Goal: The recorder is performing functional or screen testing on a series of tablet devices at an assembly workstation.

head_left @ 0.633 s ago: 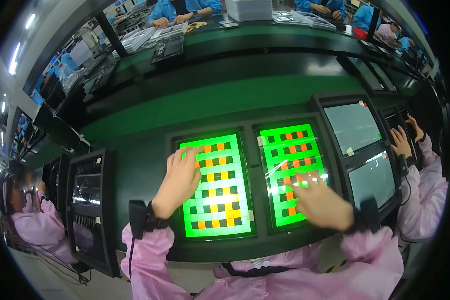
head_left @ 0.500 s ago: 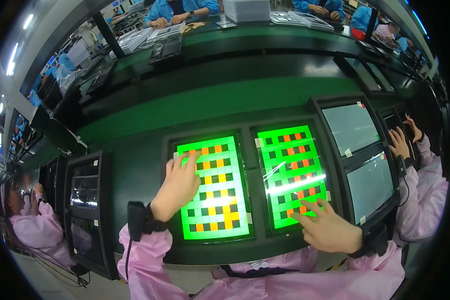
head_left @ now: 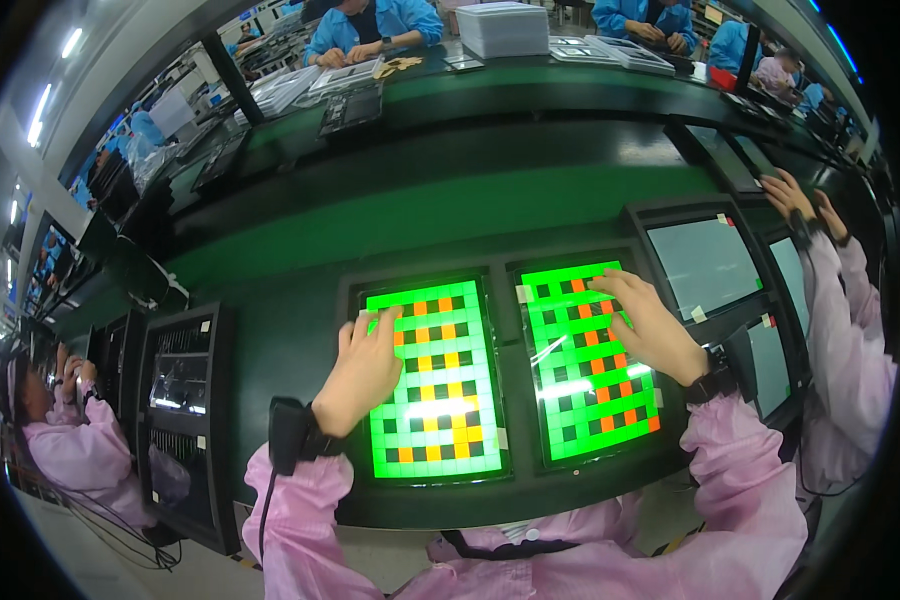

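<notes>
Two lit touch screens in black frames lie side by side before me, both covered with a grid of green, black and orange squares. On the upper left part of the left screen (head_left: 436, 381) rests my left hand (head_left: 362, 362), its fingers spread and bent, fingertips at the grid. My right hand (head_left: 656, 322) reaches over the upper right of the right screen (head_left: 564, 392), fingers apart and pointing at its top rows. Neither hand holds anything. Both wrists wear black bands, and the left one also carries a black box-like device (head_left: 288, 436).
At right stand framed grey panels (head_left: 703, 266) with small tape tabs; a co-worker's hands (head_left: 795, 196) reach beyond them. A dark framed unit (head_left: 183, 395) stands at left, near another person in pink (head_left: 75, 450). Across the green bench, people in blue work beside a white tray stack (head_left: 502, 30).
My right hand has moved from the right screen's lower edge up to its top rows. My left hand has barely shifted. More orange shows along the right screen's bottom right.
</notes>
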Available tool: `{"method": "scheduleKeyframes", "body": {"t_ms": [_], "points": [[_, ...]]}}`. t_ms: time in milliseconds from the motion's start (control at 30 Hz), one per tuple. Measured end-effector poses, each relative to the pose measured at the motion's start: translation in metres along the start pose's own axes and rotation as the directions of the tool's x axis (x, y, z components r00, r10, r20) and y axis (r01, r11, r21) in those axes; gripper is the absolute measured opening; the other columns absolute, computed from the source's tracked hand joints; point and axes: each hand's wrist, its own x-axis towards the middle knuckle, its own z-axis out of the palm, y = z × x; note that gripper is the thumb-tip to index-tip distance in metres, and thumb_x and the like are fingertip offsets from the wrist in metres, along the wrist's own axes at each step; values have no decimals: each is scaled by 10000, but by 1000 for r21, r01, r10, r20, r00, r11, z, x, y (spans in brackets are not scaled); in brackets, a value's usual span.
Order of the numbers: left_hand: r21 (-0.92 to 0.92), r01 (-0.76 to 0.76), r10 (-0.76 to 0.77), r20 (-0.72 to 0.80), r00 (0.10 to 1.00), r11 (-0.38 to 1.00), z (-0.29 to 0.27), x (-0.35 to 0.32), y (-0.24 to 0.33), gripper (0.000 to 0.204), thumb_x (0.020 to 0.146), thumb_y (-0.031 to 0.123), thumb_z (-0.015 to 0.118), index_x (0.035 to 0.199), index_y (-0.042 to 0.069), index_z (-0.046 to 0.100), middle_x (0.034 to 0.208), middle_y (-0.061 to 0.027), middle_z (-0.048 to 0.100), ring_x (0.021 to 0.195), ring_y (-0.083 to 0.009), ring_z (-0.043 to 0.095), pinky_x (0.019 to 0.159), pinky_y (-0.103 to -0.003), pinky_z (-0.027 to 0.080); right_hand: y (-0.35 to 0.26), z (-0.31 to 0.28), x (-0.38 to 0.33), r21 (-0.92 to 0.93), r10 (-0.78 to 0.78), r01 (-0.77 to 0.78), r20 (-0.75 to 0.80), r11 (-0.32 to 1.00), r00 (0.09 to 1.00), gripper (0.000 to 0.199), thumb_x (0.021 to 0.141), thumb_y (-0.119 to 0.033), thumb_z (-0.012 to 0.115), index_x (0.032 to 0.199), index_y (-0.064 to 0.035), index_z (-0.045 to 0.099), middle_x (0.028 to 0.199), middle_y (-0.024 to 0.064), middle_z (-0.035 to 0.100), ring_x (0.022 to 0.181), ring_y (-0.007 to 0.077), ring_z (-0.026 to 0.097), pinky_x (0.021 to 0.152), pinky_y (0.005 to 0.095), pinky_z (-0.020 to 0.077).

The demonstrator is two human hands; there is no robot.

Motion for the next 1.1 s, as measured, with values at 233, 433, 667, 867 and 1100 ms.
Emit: {"method": "scheduleKeyframes", "body": {"t_ms": [233, 433, 667, 867, 1100], "points": [[-105, -27, 47, 187, 981, 994, -28, 4, 28, 536, 794, 18, 486, 1315, -6, 367, 1181, -195, 513, 1153, -353, 445, 982, -495, 327, 16, -8, -2, 41, -8, 10, -49, 999, 999, 421, 819, -2, 485, 1239, -32, 475, 1326, 207, 437, 1268, 370, 393, 1050, 418, 341], [-44, 7, 2, 218, 976, 999, -12, -11, 33, 517, 769, 75, 545, 1261, -36, 429, 1055, -194, 587, 1125, -359, 486, 989, -521, 324, 6, 11, 18, 14, -72, 72, 28, 997, 997, 438, 830, -16, 486, 1263, -70, 457, 1358, 199, 410, 1264, 400, 376, 1035, 429, 355], [-324, 26, 162, 539, 827, 946, -75, -69, 84, 492, 797, 116, 564, 1244, -57, 451, 1026, -193, 585, 1055, -350, 525, 956, -483, 347, 8, 14, 20, -50, 31, -29, 43, 998, 999, 423, 841, -44, 474, 1256, 25, 430, 1112, 201, 560, 1343, 386, 273, 1094, 478, 259], [-287, 47, -19, 99, 995, 957, -18, 1, 37, 493, 770, -8, 522, 1254, -4, 434, 1104, -207, 535, 1128, -374, 452, 979, -467, 335, 9, 20, -34, -396, -63, 137, 193, 908, 979, 518, 768, -36, 550, 1269, 19, 432, 1304, 248, 413, 1243, 451, 333, 1012, 517, 336], [-143, 19, 3, 152, 988, 990, 17, 29, 42, 573, 767, 25, 534, 1317, 1, 378, 1180, -196, 515, 1182, -367, 435, 997, -521, 319, -46, -14, -116, -275, -135, 250, 377, 929, 916, 460, 758, -71, 564, 1190, 66, 482, 1160, 215, 541, 1202, 413, 440, 989, 546, 335]]}}
